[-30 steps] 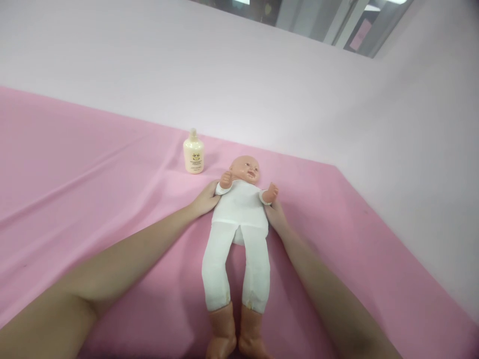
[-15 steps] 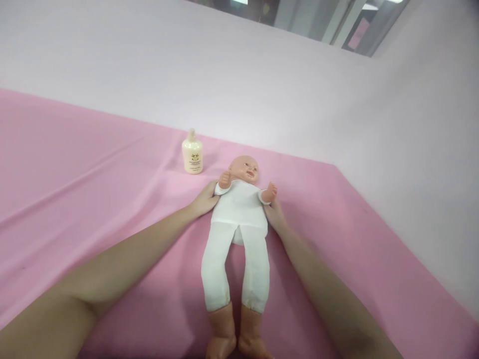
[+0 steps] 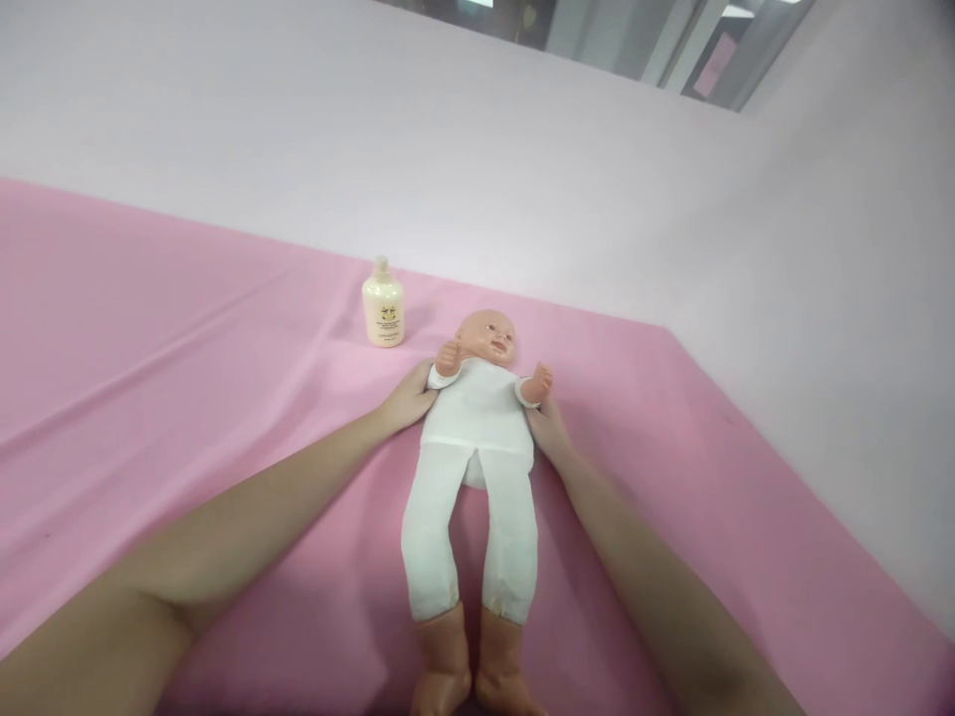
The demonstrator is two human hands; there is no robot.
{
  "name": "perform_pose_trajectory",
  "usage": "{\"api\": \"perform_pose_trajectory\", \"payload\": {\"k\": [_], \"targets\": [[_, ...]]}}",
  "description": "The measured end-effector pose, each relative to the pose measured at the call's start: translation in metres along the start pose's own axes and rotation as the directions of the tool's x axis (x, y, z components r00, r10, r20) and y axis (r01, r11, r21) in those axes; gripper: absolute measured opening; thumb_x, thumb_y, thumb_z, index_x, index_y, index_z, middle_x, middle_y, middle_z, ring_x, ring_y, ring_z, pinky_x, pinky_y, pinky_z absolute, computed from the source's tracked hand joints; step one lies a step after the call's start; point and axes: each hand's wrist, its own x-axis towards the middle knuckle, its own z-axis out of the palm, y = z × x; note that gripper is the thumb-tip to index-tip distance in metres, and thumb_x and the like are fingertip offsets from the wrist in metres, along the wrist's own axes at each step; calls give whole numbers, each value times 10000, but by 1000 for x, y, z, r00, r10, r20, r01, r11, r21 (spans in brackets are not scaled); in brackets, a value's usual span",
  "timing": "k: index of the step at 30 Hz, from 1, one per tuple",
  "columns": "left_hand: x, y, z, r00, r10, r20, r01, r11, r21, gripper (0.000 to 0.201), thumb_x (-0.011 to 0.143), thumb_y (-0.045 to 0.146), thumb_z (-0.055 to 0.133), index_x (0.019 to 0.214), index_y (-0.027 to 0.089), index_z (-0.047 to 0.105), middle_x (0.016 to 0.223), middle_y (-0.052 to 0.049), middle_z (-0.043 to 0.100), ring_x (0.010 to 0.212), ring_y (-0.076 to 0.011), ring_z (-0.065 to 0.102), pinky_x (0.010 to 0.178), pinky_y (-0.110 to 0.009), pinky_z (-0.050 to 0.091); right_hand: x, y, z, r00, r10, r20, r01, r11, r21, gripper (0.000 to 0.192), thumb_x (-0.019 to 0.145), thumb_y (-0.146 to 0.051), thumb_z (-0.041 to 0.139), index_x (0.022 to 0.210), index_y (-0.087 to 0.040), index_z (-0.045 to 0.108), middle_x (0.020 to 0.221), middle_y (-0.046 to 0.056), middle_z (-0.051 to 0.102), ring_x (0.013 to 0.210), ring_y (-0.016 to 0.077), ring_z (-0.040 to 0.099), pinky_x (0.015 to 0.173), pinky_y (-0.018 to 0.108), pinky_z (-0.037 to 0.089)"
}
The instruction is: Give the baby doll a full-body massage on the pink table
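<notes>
Lay face up along a pink sheet over the bench: baby doll in a white suit, feet nearest. Pressed to its sides under the arms: left hand and right hand, fingers tucked against the body, grip not clear. Stood just beyond the head: cream bottle. Rose behind and right: pale walls, with a window above.

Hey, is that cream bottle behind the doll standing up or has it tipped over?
Upright. The bottle stands on its base on the pink cloth, cap pointing up, apart from the doll.
</notes>
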Motion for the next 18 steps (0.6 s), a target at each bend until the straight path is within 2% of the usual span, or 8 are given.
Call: {"api": "perform_pose_trajectory", "payload": {"k": [13, 18], "targets": [[0, 3, -1, 1000, 30, 10, -30, 1000, 4, 402, 864, 178, 593, 1259, 145, 656, 1237, -104, 742, 1126, -296, 689, 1017, -431, 565, 0, 0, 0, 1000, -2, 4, 2, 1000, 21, 491, 913, -401, 585, 1363, -206, 614, 1382, 124, 687, 1404, 332, 574, 1213, 531, 449], [0, 5, -1, 999, 39, 13, -39, 999, -1, 437, 858, 165, 585, 1289, 140, 651, 1272, -107, 733, 1166, -299, 680, 1035, -427, 555, 1, -1, 0, 1000, 14, -7, -14, 1000, 16, 514, 902, -414, 610, 1383, -230, 608, 1425, 116, 670, 1431, 330, 557, 1232, 547, 435]]}}
